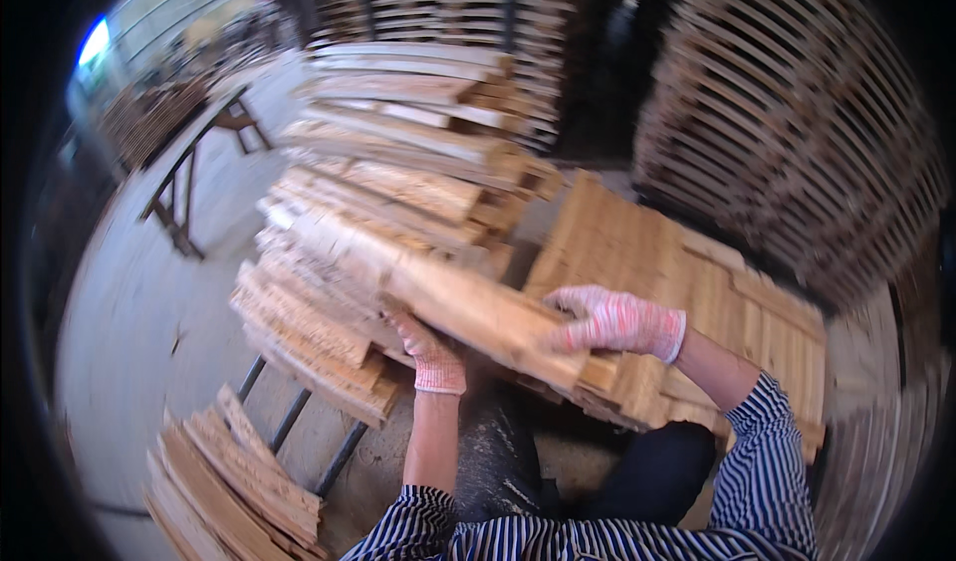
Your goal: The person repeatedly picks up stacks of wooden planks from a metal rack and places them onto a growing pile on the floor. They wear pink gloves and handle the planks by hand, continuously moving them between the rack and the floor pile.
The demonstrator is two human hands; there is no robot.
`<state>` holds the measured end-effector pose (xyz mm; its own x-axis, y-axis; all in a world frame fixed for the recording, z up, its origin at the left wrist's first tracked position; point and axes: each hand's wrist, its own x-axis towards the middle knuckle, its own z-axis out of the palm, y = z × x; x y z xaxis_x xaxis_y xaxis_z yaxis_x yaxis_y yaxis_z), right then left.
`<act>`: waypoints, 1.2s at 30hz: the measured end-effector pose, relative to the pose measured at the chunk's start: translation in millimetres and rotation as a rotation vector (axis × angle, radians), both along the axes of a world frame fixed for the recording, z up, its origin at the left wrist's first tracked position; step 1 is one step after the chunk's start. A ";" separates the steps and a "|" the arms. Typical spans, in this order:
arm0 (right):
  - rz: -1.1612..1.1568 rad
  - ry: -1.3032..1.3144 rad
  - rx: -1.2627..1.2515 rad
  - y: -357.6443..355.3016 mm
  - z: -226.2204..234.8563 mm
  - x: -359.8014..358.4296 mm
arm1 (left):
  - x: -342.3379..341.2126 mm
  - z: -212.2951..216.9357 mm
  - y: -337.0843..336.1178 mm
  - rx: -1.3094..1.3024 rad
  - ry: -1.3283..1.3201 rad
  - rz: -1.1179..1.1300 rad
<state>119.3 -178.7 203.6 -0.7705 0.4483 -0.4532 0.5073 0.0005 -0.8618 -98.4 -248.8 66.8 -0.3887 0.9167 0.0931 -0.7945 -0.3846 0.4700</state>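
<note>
The whole view is motion-blurred, so the grain and edges of the stacked boards (398, 193) smear together. The left hand (430, 347) has its fingers tucked under the plank (468, 307), out of sight. The far pallet stacks (797, 123) dissolve into the dark rim. The near-left slat pile (229, 481) is cut by the edge.

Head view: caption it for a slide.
Gloved left hand and right hand grip a rough wooden plank over a plank stack.
</note>
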 end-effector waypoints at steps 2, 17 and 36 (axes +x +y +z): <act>0.029 -0.028 0.159 -7.4 -38.3 55.4 | 33.1 3.5 9.2 0.148 -0.030 -0.036; -1.193 -0.211 0.550 -16.2 -122.5 211.2 | 195.2 -0.7 146.7 -0.369 0.601 -0.860; -1.243 -0.398 0.826 -1.8 -182.5 254.1 | 274.6 -85.9 158.6 0.295 2.038 -0.350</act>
<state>373.4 -180.5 21.1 0.3721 0.9149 0.1566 0.7380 -0.1892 -0.6477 176.2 -90.2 -19.2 0.5786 0.7933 0.1895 0.6162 -0.5774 0.5356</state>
